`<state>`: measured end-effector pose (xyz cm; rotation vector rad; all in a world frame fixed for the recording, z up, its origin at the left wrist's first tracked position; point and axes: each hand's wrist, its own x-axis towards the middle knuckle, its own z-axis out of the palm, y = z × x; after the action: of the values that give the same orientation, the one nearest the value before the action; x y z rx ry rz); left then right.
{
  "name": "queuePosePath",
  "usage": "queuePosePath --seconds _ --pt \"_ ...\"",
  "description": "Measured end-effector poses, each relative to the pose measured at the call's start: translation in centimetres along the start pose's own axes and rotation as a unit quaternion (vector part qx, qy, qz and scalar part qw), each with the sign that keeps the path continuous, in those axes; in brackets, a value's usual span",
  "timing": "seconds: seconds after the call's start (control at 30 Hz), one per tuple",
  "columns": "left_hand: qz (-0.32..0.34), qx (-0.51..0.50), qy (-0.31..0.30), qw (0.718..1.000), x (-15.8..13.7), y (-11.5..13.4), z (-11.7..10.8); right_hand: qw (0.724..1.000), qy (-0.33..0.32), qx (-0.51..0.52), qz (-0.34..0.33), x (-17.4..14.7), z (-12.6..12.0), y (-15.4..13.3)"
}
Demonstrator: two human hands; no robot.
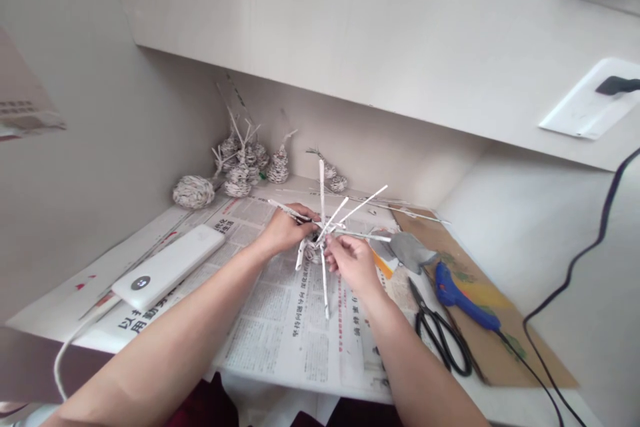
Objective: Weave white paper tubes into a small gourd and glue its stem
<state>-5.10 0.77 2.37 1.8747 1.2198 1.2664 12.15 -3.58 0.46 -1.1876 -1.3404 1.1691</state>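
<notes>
A small woven piece of rolled paper strips [314, 252] sits at the middle of the newspaper, its long white paper sticks fanning out in several directions. My left hand [289, 227] is closed around its far left side, fingers on the sticks. On the near right side, my right hand [351, 257] pinches a strip close to the centre, thumb and forefinger together. The underside of the weave is partly hidden by both hands.
A white power bank [170, 267] lies left. To the right are black-handled scissors [440, 333], a blue glue gun [465, 300] on cardboard [525, 360], and a grey cloth-like piece [413, 250]. Several woven gourd shapes [237, 180] and a woven ball [193, 192] stand in the back corner.
</notes>
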Motion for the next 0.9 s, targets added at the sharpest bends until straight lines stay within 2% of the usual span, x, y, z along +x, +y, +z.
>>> queuePosePath --seconds 0.1,0.27,0.43,0.57,0.67,0.77,0.83,0.9 --pt "-0.012 -0.009 -0.002 1.0 0.1 -0.2 -0.1 0.999 0.014 -0.04 -0.009 0.5 -0.1 0.7" --pt "-0.01 -0.012 -0.017 1.0 0.0 0.0 -0.1 0.99 0.076 0.029 -0.115 1.1 -0.3 0.9" --pt "0.004 -0.028 -0.04 0.999 -0.2 0.2 0.2 0.985 0.026 0.016 -0.173 0.6 -0.3 0.0" --pt "0.035 -0.022 -0.061 0.997 -0.3 0.3 0.3 0.972 0.001 -0.062 -0.228 0.0 -0.6 -0.7" --pt "0.048 -0.029 -0.077 0.995 -0.3 0.4 0.3 0.96 0.007 -0.113 -0.256 -0.1 -0.9 -1.0" --pt "0.044 -0.034 -0.075 0.996 -0.5 0.7 0.3 0.972 0.021 -0.085 -0.22 0.2 -0.8 -0.6" --pt "0.045 -0.036 -0.069 0.996 -0.5 0.7 0.3 0.989 0.028 0.002 -0.148 0.6 -0.6 0.0" --pt "0.048 -0.037 -0.068 0.996 -0.5 0.7 0.3 0.991 0.032 0.107 -0.069 1.1 -0.5 0.6"
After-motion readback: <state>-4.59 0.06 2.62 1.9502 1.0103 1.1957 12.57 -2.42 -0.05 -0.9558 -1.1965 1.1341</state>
